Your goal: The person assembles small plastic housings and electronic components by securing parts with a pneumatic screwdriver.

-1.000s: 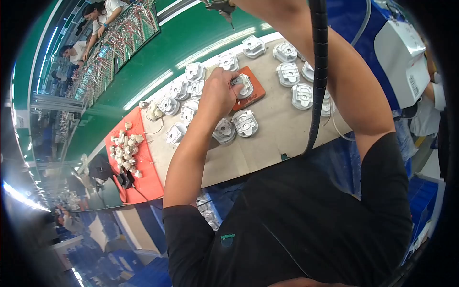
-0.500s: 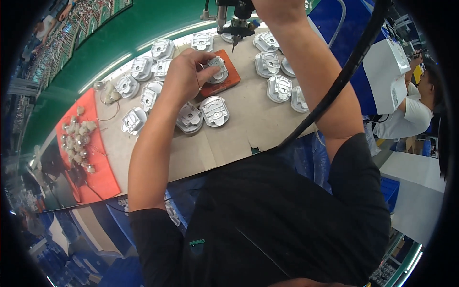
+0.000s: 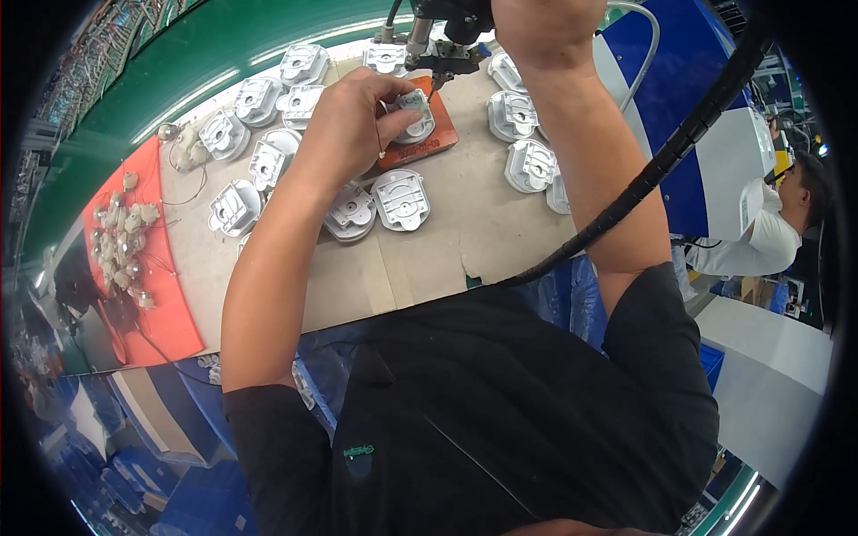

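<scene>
My left hand [image 3: 355,121] is closed on a white plastic housing [image 3: 416,128], thumb and fingers at its left side. That housing sits on an orange-red block [image 3: 440,136]. Over its right edge hangs the thin bit of a black and metal screwdriving tool [image 3: 445,55]; whether the tip touches the housing I cannot tell. Beside the tool's black body, my right hand [image 3: 550,34] is closed in a fist at the top edge of the picture, its fingers mostly hidden. Similar white housings lie close by, including one [image 3: 401,200] in front of the block.
Several white housings [image 3: 259,100] lie left of the block, others [image 3: 531,165] right of it. A red-orange mat [image 3: 174,304] holds small wired parts. A thick black ribbed cable [image 3: 626,201] crosses the right side. Beyond it, another person [image 3: 760,232] in white is at work.
The tool's bit has come down closer to the housing on the block, with my right hand beside it. My left hand keeps its hold. The whole view has shifted slightly.
</scene>
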{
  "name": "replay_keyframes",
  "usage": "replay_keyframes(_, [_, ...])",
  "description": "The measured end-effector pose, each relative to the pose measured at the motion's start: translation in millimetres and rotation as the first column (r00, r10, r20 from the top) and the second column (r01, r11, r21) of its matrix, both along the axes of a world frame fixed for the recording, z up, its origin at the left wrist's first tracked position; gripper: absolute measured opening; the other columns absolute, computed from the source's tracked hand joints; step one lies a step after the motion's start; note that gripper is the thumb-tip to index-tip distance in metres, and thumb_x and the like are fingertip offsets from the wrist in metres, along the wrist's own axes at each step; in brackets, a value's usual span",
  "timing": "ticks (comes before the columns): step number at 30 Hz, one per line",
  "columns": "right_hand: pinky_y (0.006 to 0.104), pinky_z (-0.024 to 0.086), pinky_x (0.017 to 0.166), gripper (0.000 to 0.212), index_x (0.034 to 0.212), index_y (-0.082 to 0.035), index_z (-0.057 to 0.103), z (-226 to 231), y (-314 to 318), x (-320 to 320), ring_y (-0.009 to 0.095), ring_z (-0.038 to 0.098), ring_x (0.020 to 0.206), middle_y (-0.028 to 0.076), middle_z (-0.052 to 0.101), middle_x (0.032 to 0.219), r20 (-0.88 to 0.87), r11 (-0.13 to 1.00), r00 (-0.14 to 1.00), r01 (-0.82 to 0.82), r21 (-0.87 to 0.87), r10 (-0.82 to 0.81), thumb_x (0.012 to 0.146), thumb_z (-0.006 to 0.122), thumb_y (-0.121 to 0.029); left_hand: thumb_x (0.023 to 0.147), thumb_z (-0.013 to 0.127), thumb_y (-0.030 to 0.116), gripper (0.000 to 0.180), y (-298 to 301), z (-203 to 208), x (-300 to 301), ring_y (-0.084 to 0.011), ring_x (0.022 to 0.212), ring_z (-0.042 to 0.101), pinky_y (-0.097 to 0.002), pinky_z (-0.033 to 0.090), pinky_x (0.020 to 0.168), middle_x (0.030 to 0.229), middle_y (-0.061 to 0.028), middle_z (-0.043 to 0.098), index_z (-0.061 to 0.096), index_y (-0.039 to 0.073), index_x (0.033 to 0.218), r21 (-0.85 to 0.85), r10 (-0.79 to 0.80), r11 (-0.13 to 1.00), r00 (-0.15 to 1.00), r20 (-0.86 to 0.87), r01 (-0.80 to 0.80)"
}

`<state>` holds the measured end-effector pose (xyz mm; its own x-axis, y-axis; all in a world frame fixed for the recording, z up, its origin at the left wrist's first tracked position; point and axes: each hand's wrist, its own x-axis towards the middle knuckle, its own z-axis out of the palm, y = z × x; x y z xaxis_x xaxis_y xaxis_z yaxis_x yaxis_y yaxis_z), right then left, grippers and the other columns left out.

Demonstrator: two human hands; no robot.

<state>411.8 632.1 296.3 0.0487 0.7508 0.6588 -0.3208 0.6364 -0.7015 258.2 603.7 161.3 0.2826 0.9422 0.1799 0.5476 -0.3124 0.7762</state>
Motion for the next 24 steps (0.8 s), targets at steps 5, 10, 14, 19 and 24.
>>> replay_keyframes(5, [0.0202,0.040,0.059,0.028,0.113,-0.004,0.058,-22,21,4,0.005,0.051,0.067,-0.004,0.057,0.080,0.068,0.985,0.995,0.068,0.156,-0.079,0.098,0.071,-0.023,0.087,0.080,0.011,0.032,0,-5,2,-0.0128,0.076,0.061,-0.0286,0.053,0.071,0.092,-0.0043,0.064,0.073,0.000,0.116,-0.004,-0.015,1.000,1.000,0.017,0.016])
replay_keyframes(10, [0.0210,0.039,0.058,0.026,0.113,-0.005,0.058,-4,1,-3,0.005,0.049,0.064,-0.004,0.057,0.080,-0.050,0.971,0.994,-0.104,-0.215,0.095,0.097,0.072,-0.021,0.085,0.081,0.013,0.032,3,-1,-2,-0.0219,0.081,0.066,-0.0342,0.054,0.075,0.097,-0.0107,0.067,0.074,0.001,0.113,0.027,-0.011,1.000,1.000,0.028,0.010])
replay_keyframes(14, [0.0211,0.038,0.058,0.028,0.117,-0.005,0.058,-21,19,-1,0.005,0.049,0.065,-0.004,0.056,0.080,0.219,0.985,0.968,0.090,0.147,-0.121,0.097,0.071,-0.019,0.083,0.082,0.017,0.032,-2,3,-3,-0.0310,0.086,0.070,-0.0390,0.055,0.079,0.100,-0.0162,0.070,0.075,0.002,0.111,0.041,-0.006,0.999,1.000,-0.007,0.006])
replay_keyframes(19, [0.0218,0.041,0.068,0.036,0.125,-0.002,0.056,15,5,11,0.007,0.052,0.076,-0.002,0.057,0.086,0.114,0.964,0.982,0.121,0.236,-0.151,0.099,0.071,-0.023,0.080,0.084,0.019,0.045,-17,19,-4,-0.0336,0.102,0.067,-0.0408,0.053,0.088,0.110,-0.0177,0.066,0.071,0.004,0.120,-0.042,-0.047,0.998,0.995,-0.092,0.043])
replay_keyframes(24, [0.0223,0.041,0.071,0.030,0.120,-0.002,0.060,43,-14,1,0.008,0.053,0.078,-0.001,0.058,0.087,0.126,0.963,0.987,0.063,0.263,-0.099,0.100,0.069,-0.023,0.075,0.087,0.017,0.065,-19,25,-24,-0.0344,0.112,0.063,-0.0407,0.051,0.096,0.121,-0.0189,0.061,0.061,0.003,0.133,-0.081,-0.039,0.996,0.989,-0.145,0.027])
